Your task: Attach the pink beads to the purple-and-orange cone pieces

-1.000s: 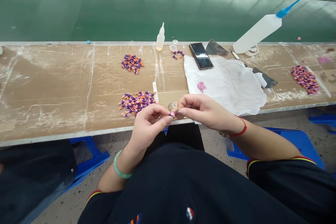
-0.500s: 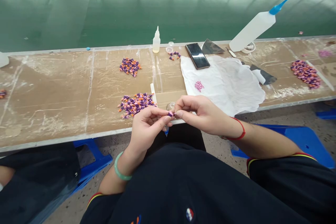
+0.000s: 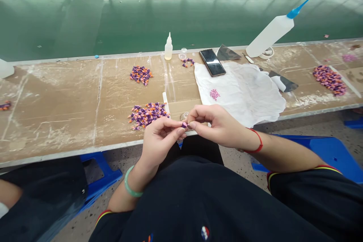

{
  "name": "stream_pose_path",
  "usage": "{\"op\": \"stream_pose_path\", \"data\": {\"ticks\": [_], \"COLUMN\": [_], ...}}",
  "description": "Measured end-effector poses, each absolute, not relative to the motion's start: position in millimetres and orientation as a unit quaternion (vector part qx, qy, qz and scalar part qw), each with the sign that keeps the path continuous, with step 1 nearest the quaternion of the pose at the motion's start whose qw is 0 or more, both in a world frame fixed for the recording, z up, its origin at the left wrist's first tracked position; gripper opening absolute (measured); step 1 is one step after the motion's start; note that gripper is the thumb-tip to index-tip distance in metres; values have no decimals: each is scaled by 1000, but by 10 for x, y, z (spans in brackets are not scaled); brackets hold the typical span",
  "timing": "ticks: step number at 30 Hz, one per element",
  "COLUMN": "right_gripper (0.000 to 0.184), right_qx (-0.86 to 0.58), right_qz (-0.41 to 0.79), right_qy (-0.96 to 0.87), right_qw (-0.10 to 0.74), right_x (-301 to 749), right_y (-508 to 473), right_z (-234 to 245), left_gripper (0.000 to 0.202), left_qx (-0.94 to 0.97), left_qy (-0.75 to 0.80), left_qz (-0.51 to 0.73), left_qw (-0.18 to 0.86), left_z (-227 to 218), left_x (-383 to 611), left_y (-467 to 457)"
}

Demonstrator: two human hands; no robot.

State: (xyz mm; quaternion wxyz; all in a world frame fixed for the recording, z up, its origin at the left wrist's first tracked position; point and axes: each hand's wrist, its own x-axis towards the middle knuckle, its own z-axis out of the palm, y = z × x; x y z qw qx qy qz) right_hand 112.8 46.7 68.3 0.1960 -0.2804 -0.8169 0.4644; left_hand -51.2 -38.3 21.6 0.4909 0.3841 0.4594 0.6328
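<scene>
My left hand (image 3: 159, 140) and my right hand (image 3: 215, 123) meet at the near edge of the bench, fingertips pinched together on one small purple-and-pink piece (image 3: 185, 124). Both hands are closed in a pinch. Just beyond them lies a heap of small purple, pink and orange pieces (image 3: 147, 112), with a small clear cup (image 3: 184, 115) and a white stick (image 3: 165, 101) beside it. A white cloth (image 3: 244, 92) carrying a tiny pink cluster (image 3: 214, 94) lies to the right of my hands.
Farther back lie a second heap (image 3: 141, 73), a small glue bottle (image 3: 168, 47), a clear cap (image 3: 183, 53), a black phone (image 3: 212, 62) and a large tilted squeeze bottle with a blue nozzle (image 3: 269, 34). Another heap (image 3: 329, 79) sits far right. Blue stools stand below. A person's dark clothing shows at the lower left.
My hands stay pinched on the small piece at the bench edge, with only slight finger shifts. The view has tilted a little, showing more of the left side.
</scene>
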Motion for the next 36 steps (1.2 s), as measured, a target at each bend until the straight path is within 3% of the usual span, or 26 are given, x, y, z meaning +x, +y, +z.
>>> {"op": "stream_pose_path", "data": {"ticks": [16, 26, 31, 36], "right_gripper": [11, 10, 10, 24], "right_qx": [-220, -215, -189, -214], "right_qz": [386, 326, 337, 319], "right_qy": [-861, -882, -888, -875], "right_qw": [247, 266, 250, 295], "right_x": [1137, 1159, 1246, 1367], "right_y": [427, 403, 420, 455], "right_z": [665, 592, 697, 779], "left_gripper": [14, 24, 7, 23], "left_qx": [317, 363, 517, 652], "left_qy": [419, 453, 464, 415], "left_qz": [671, 652, 637, 616], "left_qw": [523, 487, 335, 150], "left_z": [154, 133, 154, 248], "left_x": [-437, -437, -491, -517], "left_y": [-405, -375, -404, -375]}}
